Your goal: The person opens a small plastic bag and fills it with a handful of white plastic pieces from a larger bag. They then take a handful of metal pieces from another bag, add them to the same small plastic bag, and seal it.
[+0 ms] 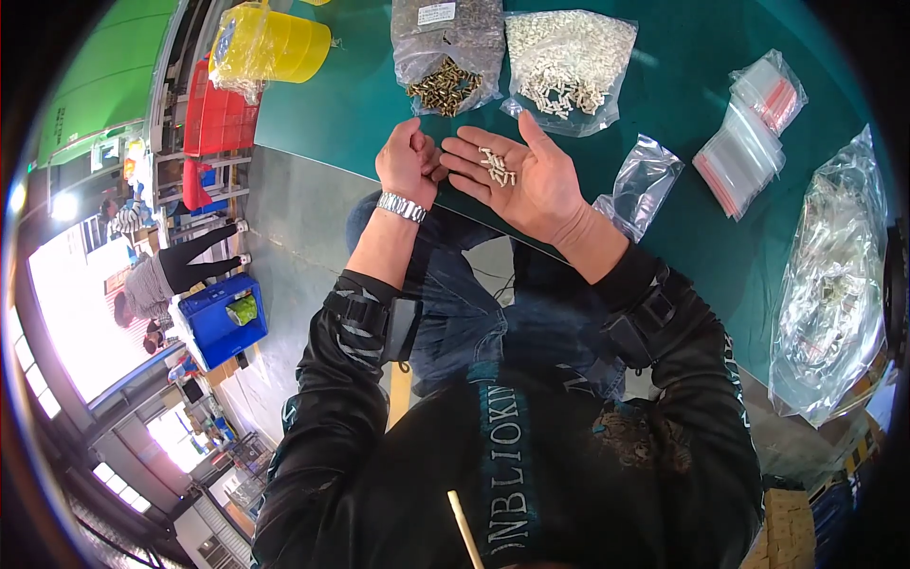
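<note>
My right hand lies palm up with its fingers stretched out, bearing several small white plugs. Close beside its fingertips, my left hand is curled into a fist; whatever may be inside is hidden. A metal watch circles the left wrist. Just beyond the fist, brass-coloured small metal pieces show at the mouth of a clear bag. To its right, a clear bag of white plugs lies on the green table.
An empty clear bag lies right of my right hand. Farther right are red-edged zip bags and a large crumpled plastic bag. At far left stand a yellow tub and red crate. A person is beyond, near a blue bin.
</note>
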